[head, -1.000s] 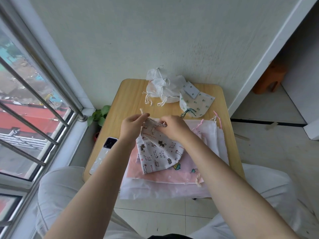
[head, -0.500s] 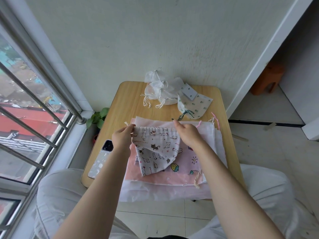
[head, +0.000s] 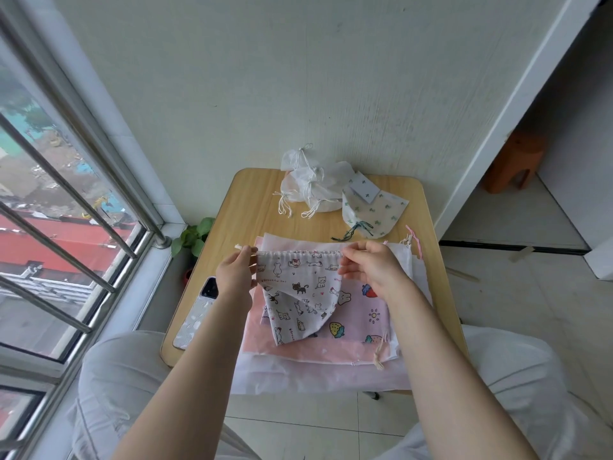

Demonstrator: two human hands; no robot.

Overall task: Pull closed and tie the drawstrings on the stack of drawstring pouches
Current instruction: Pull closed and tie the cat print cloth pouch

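The cat-print pouch (head: pixel 300 293) is white with little cartoon cats, its top hem gathered and stretched wide above the stack of flat pouches (head: pixel 361 330). The left hand (head: pixel 236 273) pinches the drawstring end at one corner; the right hand (head: pixel 371 265) pinches the other. The wooden tabletop (head: pixel 252 207) stands against a pale wall, beside a barred window (head: pixel 66 207), with a phone (head: pixel 199 313) near its left edge.

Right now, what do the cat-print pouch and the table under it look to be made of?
The cat-print pouch looks like thin matte woven cloth, perhaps cotton: it gathers and drapes softly. The table looks like light wood or wood-look laminate: faint grain, smooth low sheen.
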